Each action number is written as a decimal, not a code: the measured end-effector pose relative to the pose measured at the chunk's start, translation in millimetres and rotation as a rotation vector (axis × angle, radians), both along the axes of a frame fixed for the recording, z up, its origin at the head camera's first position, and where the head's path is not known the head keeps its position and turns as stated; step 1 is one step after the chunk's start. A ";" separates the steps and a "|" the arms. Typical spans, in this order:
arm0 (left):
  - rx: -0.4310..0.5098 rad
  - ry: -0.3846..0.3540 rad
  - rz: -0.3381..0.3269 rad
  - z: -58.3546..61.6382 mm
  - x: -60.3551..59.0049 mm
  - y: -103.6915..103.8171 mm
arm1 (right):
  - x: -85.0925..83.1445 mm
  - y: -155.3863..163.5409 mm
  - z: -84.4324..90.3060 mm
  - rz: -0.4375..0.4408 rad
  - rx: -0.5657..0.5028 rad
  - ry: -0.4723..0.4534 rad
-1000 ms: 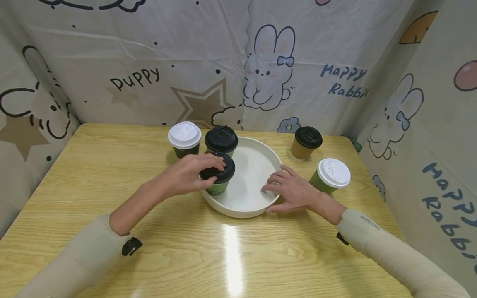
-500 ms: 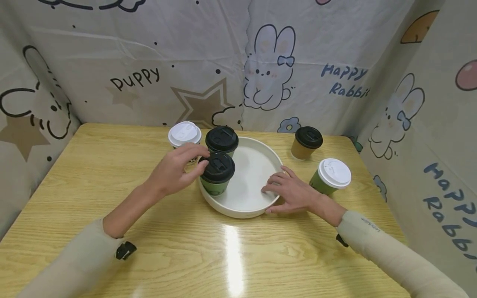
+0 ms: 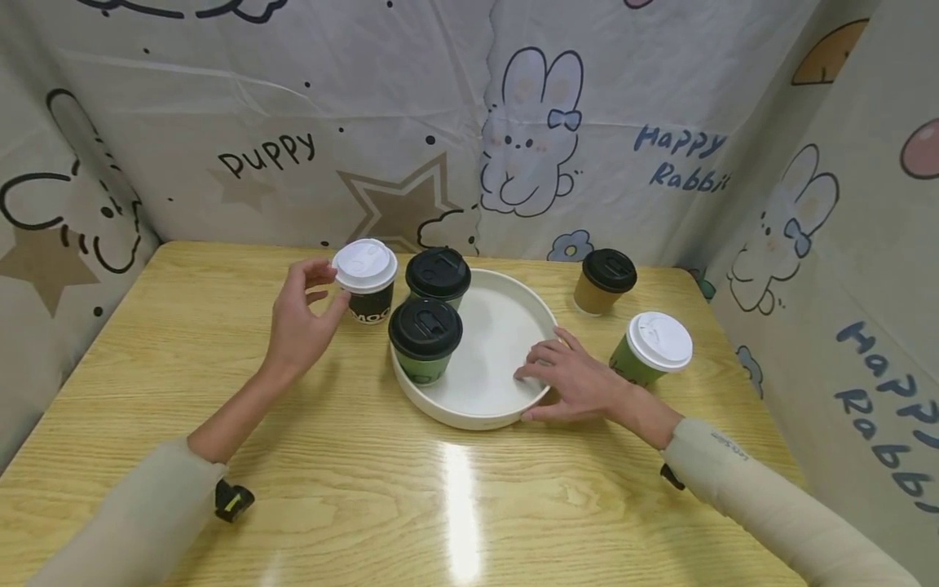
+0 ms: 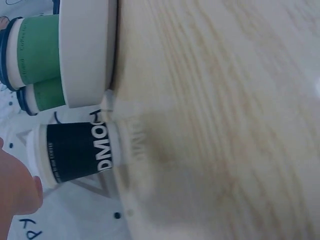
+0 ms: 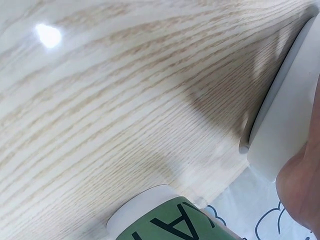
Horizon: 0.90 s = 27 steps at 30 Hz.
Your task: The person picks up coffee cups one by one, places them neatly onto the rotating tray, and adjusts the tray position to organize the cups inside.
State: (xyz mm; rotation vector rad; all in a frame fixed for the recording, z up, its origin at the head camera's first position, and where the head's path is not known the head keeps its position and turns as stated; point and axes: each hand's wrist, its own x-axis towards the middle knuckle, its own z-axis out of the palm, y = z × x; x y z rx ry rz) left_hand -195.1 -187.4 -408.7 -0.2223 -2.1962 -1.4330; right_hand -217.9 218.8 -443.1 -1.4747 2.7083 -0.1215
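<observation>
My left hand (image 3: 302,316) is at the left side of a black paper coffee cup (image 3: 370,305) with a white lid, its thumb and fingers spread apart right at the lid's edge. In the left wrist view the same cup (image 4: 75,150) stands on the table, the thumb close to its lid. My right hand (image 3: 575,379) holds the right rim of a round white tray (image 3: 480,422), fingers over the rim and thumb low outside. Two green cups with black lids, a front one (image 3: 425,330) and a back one (image 3: 438,273), stand at the tray's left side.
Right of the tray stand a brown cup (image 3: 603,283) with a black lid and a green cup (image 3: 649,350) with a white lid, close to my right wrist. A printed cloth (image 3: 411,98) walls the wooden table (image 3: 352,489) at the back and sides.
My left hand has let go of the front black-lidded cup in the tray and moved left and back to the white-lidded black cup. My right hand stays on the tray's rim.
</observation>
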 end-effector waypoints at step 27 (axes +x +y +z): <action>0.247 -0.369 -0.038 -29.4 -29.4 2.7 | 9.1 -4.5 0.8 -0.045 -0.022 -0.023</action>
